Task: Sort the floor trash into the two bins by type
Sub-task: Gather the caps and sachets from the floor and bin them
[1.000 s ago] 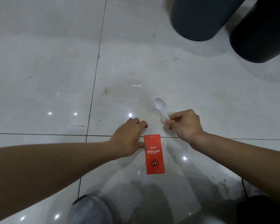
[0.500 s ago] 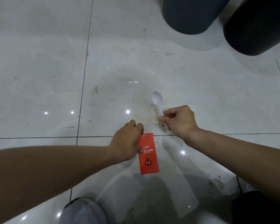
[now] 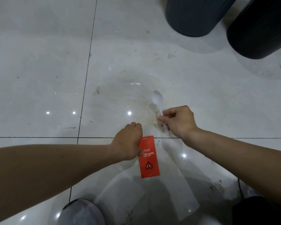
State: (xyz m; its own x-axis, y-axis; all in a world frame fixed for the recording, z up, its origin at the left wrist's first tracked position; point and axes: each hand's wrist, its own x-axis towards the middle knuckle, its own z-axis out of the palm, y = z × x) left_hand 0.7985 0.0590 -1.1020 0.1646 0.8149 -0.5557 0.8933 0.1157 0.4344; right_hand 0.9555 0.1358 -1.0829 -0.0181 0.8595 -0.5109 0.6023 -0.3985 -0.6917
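A red card (image 3: 149, 161) printed with a heart lies flat on the tile floor near me. My left hand (image 3: 128, 142) covers its left edge with curled fingers and the thumb on the card's face. A white plastic spoon (image 3: 159, 108) lies just right of that, bowl pointing away from me. My right hand (image 3: 179, 121) pinches the spoon's handle between thumb and fingers. Two bins stand at the far right: a dark grey bin (image 3: 196, 15) and a black bin (image 3: 261, 26) beside it.
The floor (image 3: 39, 62) is glossy pale tile with dark grout lines and scuff marks. A small clear scrap (image 3: 135, 83) lies beyond the spoon. My knees show at the bottom, a grey one (image 3: 81, 211) and a dark one (image 3: 258, 210).
My left hand has slid onto the card's left edge and closed on it. My right hand has kept its pinch on the spoon handle. The view has shifted slightly.
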